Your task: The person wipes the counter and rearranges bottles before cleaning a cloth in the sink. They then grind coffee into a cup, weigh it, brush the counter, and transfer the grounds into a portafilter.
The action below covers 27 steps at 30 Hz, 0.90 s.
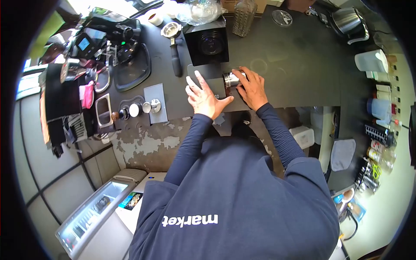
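Note:
My right hand is wrapped round a small shiny metal cup, which looks tipped with one end towards the left. My left hand is open, fingers spread, over a flat black plate that resembles a scale. Its thumb points towards the cup, and nothing shows in that hand. Just beyond the plate stands a black box-shaped device with a round dark front. A portafilter with a black handle lies to the left of the device.
An espresso machine and its drip tray are at left. Tampers stand beside a grey mat near the counter's front edge. A textured glass bottle stands at the back; a steel kettle and white pitcher are right.

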Tool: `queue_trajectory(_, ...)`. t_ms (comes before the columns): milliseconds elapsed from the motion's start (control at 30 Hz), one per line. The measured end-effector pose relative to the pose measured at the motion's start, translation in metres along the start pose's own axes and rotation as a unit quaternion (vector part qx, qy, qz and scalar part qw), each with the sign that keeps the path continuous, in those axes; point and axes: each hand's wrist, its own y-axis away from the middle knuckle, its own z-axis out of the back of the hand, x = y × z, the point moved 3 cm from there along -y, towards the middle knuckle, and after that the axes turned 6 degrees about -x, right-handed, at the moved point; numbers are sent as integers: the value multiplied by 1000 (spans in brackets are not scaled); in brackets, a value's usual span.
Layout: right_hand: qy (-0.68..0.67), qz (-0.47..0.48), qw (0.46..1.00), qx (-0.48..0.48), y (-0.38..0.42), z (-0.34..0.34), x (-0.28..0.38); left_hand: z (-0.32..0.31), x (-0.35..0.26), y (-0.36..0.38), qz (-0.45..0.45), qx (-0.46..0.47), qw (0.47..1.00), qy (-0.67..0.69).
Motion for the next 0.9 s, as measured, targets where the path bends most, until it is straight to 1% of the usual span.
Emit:
queue_trajectory(67, -32, -17, 999, -27, 1, -3, -5, -9, 0, -2, 37, -17, 999, -16)
queue_trajectory(100, -44, -10, 999, -29, 2, -3, -7, -7, 0, -2, 44, -27, 998, -25)
queue_trajectory(167, -137, -57, 987, -63, 3, -2, -13, -3, 1, -2, 27, -24, 999, -20)
queue_trajectory(200, -147, -55, 985, -69, 4, -3, -17, 0, 4, -2, 26, -31, 999, -29)
queue_trajectory(267, -221, -123, 967, -43, 8, -6, -31, 7, 10, -6, -6, -24, 1000, 2)
queue_trajectory(300, -253, -134, 957, -46, 11, -2, -34, 9, 17, -9, -28, -20, 999, -3)
queue_trajectory(333, -259, -135, 955, -51, 14, 4, -36, 11, 25, -12, -32, -23, 999, -11)
queue_trajectory(400, -328, -192, 923, -57, 21, 15, -43, 13, 40, -18, -103, -7, 995, -1)
queue_trajectory(433, -334, -196, 919, -71, 23, 22, -47, 15, 47, -21, -125, -6, 992, -7)
queue_trajectory(467, -335, -197, 918, -75, 27, 23, -52, 16, 54, -25, -129, -6, 992, -9)
queue_trajectory(533, -289, -92, 945, -125, 34, 31, -56, 17, 64, -30, -166, 4, 986, -16)
queue_trajectory(567, -331, -190, 917, -116, 39, 31, -64, 16, 68, -32, -160, 13, 987, -13)
queue_trajectory(600, -329, -188, 918, -116, 40, 33, -67, 15, 70, -33, -160, 12, 987, -11)
queue_trajectory(667, -321, -170, 925, -109, 44, 34, -67, 12, 73, -33, -189, 12, 982, -17)
queue_trajectory(700, -333, -193, 917, -109, 47, 30, -67, 14, 69, -29, -190, 15, 981, -17)
queue_trajectory(767, -317, -196, 921, -115, 54, 23, -64, 15, 61, -20, -145, 0, 984, -106)
queue_trajectory(800, -301, -198, 925, -122, 56, 21, -61, 17, 51, -12, -150, 4, 983, -104)
queue_trajectory(833, -293, -186, 933, -91, 57, 25, -49, 24, 35, 3, -189, -20, 982, 4)
queue_trajectory(867, -310, -156, 934, -89, 59, 33, -30, 28, 16, 21, -226, -38, 966, 117)
queue_trajectory(900, -379, -125, 914, -79, 63, 36, -13, 29, -2, 42, -237, -32, 949, 208)
